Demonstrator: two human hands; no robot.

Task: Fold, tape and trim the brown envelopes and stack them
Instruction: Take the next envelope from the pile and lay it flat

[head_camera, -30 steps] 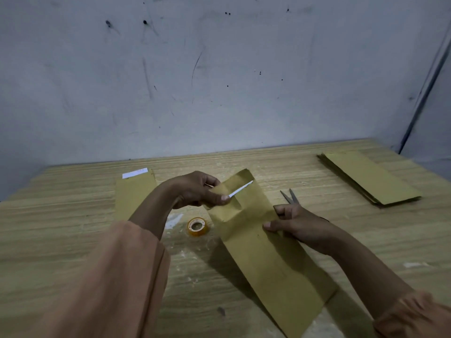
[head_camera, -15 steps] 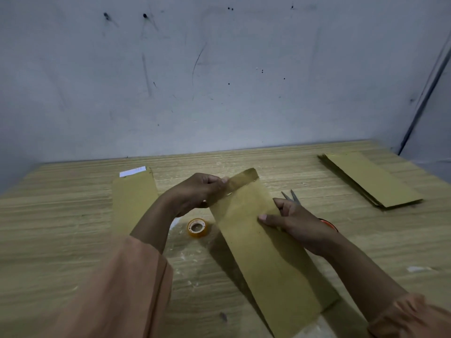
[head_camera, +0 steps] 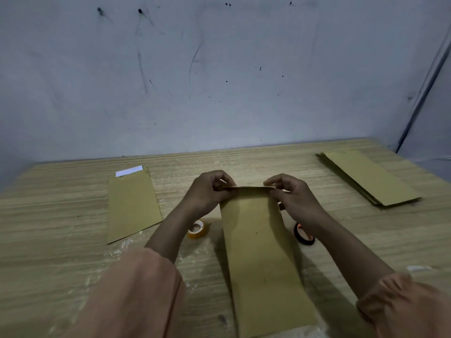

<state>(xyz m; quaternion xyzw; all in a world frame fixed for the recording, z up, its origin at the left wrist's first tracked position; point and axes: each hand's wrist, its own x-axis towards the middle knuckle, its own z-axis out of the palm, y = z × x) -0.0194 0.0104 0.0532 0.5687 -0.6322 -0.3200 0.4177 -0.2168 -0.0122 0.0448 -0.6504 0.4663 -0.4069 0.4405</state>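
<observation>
Item: brown envelope (head_camera: 261, 252), flat on the desk (head_camera: 73, 215) before me, its far flap edge pinched at each corner by my left hand (head_camera: 210, 191) and right hand (head_camera: 296, 198); best folded square, corners level, crease pressed firmly.

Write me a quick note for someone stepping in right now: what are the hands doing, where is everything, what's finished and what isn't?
Left hand and right hand each pinch a top corner of the brown envelope, bending its top edge over.
Tape roll lies by the left wrist; scissors lie under the right wrist.
One envelope lies far left, a stack far right.
Left: crease, tape, trim, stack.
</observation>
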